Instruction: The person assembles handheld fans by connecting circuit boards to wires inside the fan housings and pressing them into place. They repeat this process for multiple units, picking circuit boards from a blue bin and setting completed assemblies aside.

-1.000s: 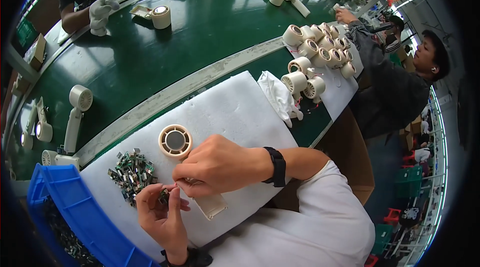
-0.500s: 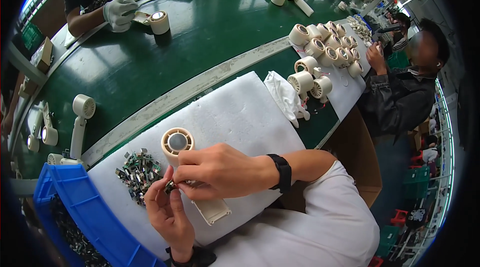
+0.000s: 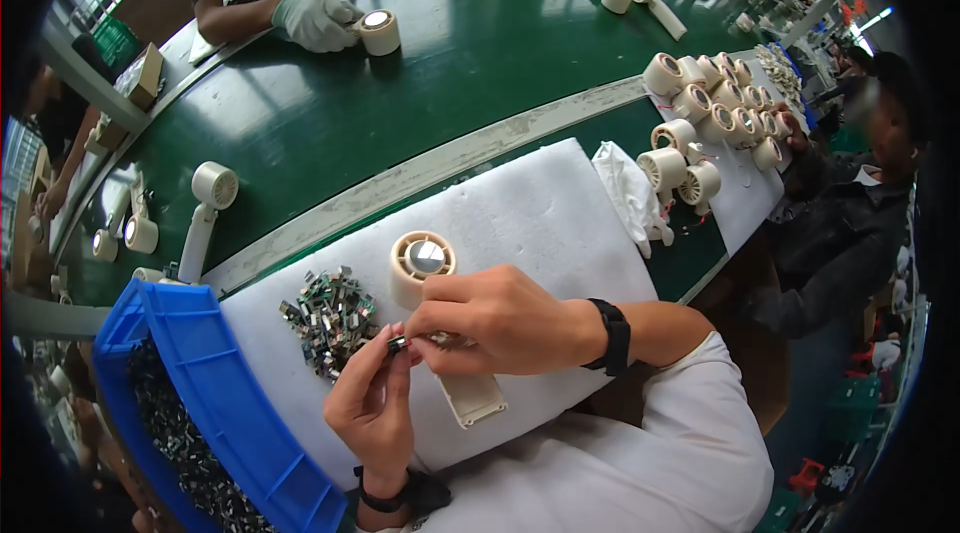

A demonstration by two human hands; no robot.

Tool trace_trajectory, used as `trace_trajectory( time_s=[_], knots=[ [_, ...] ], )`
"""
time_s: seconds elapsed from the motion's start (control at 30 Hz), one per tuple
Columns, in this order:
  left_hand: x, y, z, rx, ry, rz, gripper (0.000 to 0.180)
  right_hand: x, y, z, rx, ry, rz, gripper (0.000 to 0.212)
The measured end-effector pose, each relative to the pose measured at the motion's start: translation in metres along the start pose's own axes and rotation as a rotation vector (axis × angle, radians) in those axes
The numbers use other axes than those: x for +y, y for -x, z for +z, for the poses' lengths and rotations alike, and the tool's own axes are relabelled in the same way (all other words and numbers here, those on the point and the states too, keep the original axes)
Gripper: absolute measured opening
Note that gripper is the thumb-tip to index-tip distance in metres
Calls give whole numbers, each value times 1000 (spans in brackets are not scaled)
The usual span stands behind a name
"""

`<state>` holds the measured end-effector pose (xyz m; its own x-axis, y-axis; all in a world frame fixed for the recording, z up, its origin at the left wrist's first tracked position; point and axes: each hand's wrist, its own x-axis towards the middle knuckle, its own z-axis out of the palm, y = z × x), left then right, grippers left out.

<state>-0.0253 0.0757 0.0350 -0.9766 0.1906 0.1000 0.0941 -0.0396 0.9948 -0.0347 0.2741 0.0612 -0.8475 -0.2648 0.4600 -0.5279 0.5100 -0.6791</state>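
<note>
Between the thumb and forefinger of my left hand is a small circuit board. My right hand meets it there, its fingers pinched together at the board's edge; what they grip is mostly hidden, though a speck of red shows by the board. Under my right hand lies a cream handheld fan, its round head above the fingers and its open, hollow handle below them. A heap of small circuit boards sits left of the fan, on the white foam sheet.
At the left stands a blue bin of dark small parts. A white cloth and several fan heads are at the right. Across the green conveyor, a co-worker's gloved hand touches another fan. A seated person is at the right.
The whole view has shifted, so the bench sits farther right in the picture. Both my hands stay together at the circuit board. The co-worker's gloved hand has closed in on the fan head opposite.
</note>
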Motion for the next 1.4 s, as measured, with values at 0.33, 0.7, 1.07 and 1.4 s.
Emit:
trace_trajectory(
  time_s=[0.33,0.7,1.07,1.4],
  knots=[
    [-9,-1,-2,-29,-17,137,34,-1,0,2,-55,-53,59,10],
    [-16,-5,-4,-48,95,103,33,3,-3,2,-80,4,51,11],
    [-16,-8,-4,-25,-52,248,35,-1,-1,3,0,54,18,12],
    [-7,-11,7,118,-451,530,37,-11,1,12,73,-13,121,13]
  ],
)
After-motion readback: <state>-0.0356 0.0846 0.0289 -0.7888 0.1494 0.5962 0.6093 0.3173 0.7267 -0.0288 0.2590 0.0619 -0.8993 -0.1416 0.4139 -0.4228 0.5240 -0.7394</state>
